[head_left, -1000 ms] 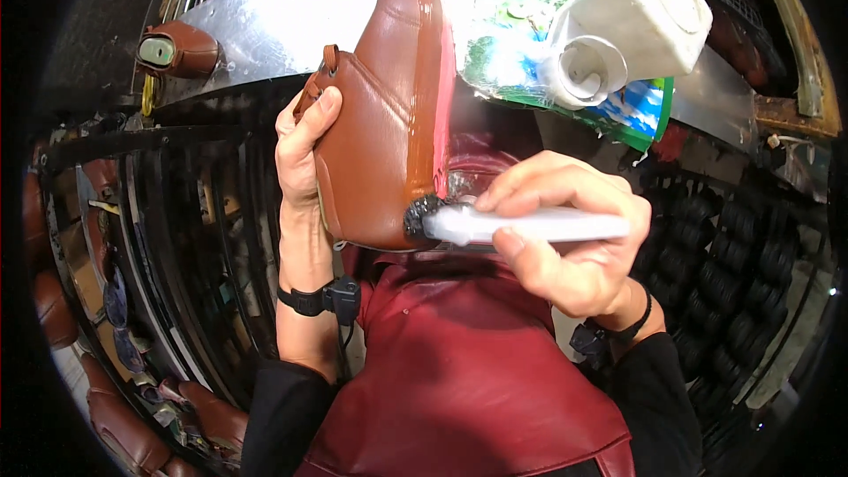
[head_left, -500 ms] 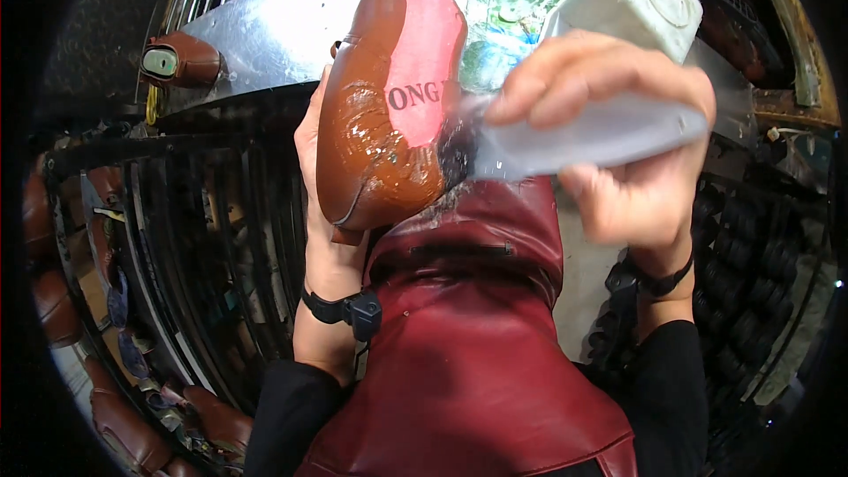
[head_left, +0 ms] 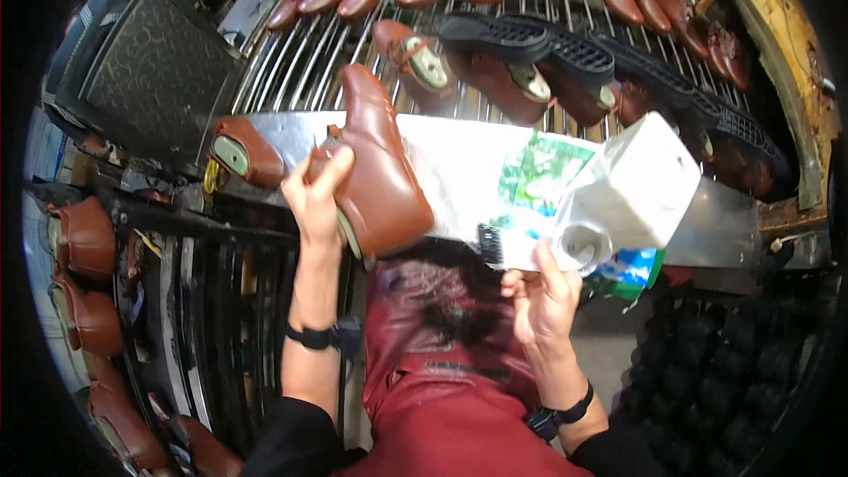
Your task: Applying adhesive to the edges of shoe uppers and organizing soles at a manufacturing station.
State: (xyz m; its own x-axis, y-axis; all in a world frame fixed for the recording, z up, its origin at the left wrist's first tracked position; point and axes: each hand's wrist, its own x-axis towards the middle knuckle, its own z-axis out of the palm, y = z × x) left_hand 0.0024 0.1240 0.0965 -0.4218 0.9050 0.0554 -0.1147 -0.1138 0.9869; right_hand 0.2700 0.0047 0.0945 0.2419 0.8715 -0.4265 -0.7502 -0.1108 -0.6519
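Observation:
A brown leather shoe upper on a last (head_left: 380, 177) is gripped near its laced front by my left hand (head_left: 318, 194), tilted with the toe pointing up and away. Its sole side is turned out of sight. My right hand (head_left: 543, 300) has its fingers closed on the pale handle of a brush (head_left: 491, 246) with black bristles. Just beyond those fingers is the round mouth of a white plastic jug (head_left: 649, 181) lying tilted on the bench. Part of the brush handle blends into the bright surface behind it.
A metal bench top (head_left: 300, 131) runs across in front of me, with a green and white printed bag (head_left: 543, 172) on it. One brown shoe (head_left: 247, 152) stands at its left end. Behind is a barred rack holding several shoes and black soles (head_left: 574, 62). More brown shoes (head_left: 88, 238) sit at left.
The shoe has turned over from showing its pink-coated sole to showing its leather side. The brush has left the sole and moved down beside the jug's mouth. My view has tipped up toward the rack.

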